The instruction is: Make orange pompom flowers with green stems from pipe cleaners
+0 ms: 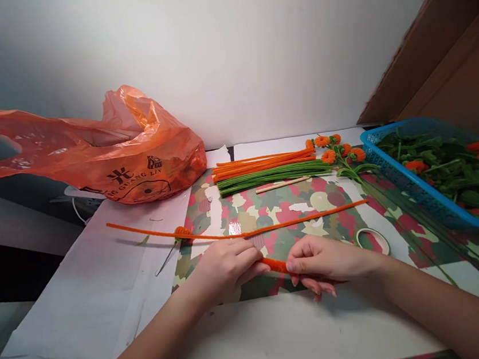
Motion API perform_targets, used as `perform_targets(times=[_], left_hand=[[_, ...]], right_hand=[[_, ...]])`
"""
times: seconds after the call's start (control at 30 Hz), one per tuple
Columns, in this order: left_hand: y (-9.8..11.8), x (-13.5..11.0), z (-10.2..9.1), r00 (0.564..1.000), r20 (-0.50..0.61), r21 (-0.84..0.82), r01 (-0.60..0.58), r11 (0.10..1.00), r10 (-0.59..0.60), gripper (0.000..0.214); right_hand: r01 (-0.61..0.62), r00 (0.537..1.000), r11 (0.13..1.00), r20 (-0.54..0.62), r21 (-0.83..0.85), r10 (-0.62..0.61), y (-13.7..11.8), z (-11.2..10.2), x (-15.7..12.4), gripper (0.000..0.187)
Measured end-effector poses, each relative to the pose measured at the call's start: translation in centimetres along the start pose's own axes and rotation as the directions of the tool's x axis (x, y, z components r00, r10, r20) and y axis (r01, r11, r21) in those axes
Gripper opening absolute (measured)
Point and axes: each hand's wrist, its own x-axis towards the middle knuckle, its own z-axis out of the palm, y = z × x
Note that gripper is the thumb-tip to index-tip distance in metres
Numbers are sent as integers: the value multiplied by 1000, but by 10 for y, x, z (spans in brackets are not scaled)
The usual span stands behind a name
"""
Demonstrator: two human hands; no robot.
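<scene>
Between my hands lies a short, thick piece of fuzzy orange pipe cleaner [275, 265], slanting down to the right. My left hand [231, 261] pinches its left end with bent fingers. At its right end, the thumb and index finger of my right hand [318, 260] close on it. Just beyond my left fingertips a long orange pipe cleaner [304, 219] stretches sideways, slightly bent in the middle; whether it joins the short piece is hidden by my fingers. A small orange pipe-cleaner flower [183, 234] with a thin stem sits behind its left half.
Orange pipe cleaners [259, 166] and green pipe cleaners [274, 176] lie in bundles at the back, near a thin wooden stick [282, 185]. Finished orange flowers [342, 152] and a tape roll [373, 241] are to the right. A blue basket [433, 212] and an orange plastic bag [141, 156] flank the mat.
</scene>
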Motion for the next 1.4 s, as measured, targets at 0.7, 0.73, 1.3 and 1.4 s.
perform_targets(times=[0.7,0.73,1.3,1.4], left_hand=[[23,-2,20,929,162,-300,369,880,-334,30],[23,-2,20,929,159,-302,369,879,-336,30],[8,1,2,760,-13,-818,366,444,-650,28],[11,3,7,769,124,-912,338,234,-628,59]], right_hand=[[144,658,22,79,-989,-749,28,14,9,35],[145,641,-5,98,-989,-761,28,14,9,36],[312,760,808,-379,-500,-528,11,9,6,40],[404,854,902,-290,-152,-432,15,13,10,42]])
